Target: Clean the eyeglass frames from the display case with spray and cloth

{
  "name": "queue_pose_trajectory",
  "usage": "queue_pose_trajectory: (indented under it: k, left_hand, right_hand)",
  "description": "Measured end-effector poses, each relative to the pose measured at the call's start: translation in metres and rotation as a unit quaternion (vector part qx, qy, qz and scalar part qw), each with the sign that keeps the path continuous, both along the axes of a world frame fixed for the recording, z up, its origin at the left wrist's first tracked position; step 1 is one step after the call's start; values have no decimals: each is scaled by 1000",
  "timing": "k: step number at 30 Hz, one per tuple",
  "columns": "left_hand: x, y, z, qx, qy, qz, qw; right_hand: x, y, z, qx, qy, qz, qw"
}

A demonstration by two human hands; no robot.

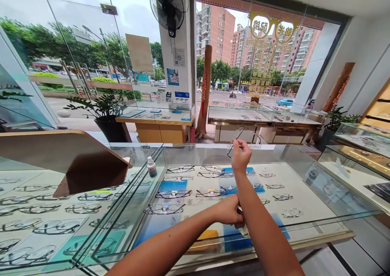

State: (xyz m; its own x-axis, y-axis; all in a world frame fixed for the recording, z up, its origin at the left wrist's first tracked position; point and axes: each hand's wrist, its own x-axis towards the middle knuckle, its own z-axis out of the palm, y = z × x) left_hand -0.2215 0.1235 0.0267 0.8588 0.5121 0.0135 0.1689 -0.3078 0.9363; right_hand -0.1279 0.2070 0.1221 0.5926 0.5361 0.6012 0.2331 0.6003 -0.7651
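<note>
Display case (317, 199), foremost; spectacle rows (210, 193) inside; held eyeglasses (240, 132) in right hand (241, 155), above the case; left hand (230, 210) beside the right forearm (258, 219); bottle (151, 167) toward the case's left end; second case (27, 178) adjoining at left, board (45, 151) above it; behind, left to right: potted plant (106, 109), cabinet (161, 130), trunk (208, 77), window counter (225, 123); fan (167, 6) on pillar (187, 36), above cabinet

daylight fills the tall windows (225, 75) beside a white pillar (186, 75) bearing a black fan (167, 9).
</note>
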Motion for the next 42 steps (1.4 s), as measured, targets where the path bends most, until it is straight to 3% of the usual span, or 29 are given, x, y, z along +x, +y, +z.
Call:
queue_pose_trajectory:
  k: [2, 4, 6, 12, 18, 22, 26, 31, 35, 42]
  left_hand:
    - [-5, 7, 8, 81, -44, 104, 990]
    - [-11, 14, 19, 183, -89, 209, 957]
    - [-19, 22, 28, 260, -121, 274, 918]
    - [-45, 45, 41, 377, -162, 399, 820]
    - [-76, 64, 75, 450, -202, 484, 723]
    - [-97, 72, 86, 541, -153, 460, 687]
    - [-112, 78, 71, 616, -96, 423, 657]
    - [-117, 81, 58, 604, -65, 420, 675]
    - [-121, 83, 59, 595, -75, 418, 682]
    - [-122, 79, 62, 608, -94, 414, 671]
  right_hand:
    - [5, 4, -6, 6, 6, 9, 1000]
    - [8, 7, -12, 17, 4, 14, 1000]
    - [8, 10, -17, 22, -14, 30, 999]
    - [9, 15, -29, -29, -103, 171, 979]
    - [7, 12, -32, -31, -136, 214, 967]
    - [3, 7, -29, -35, -173, 245, 953]
    - [1, -1, -25, -51, -231, 276, 931]
    - [2, -9, -20, -69, -272, 288, 916]
    - [4, -13, -16, -81, -308, 277, 907]
    - [8, -18, -10, -87, -305, 288, 903]
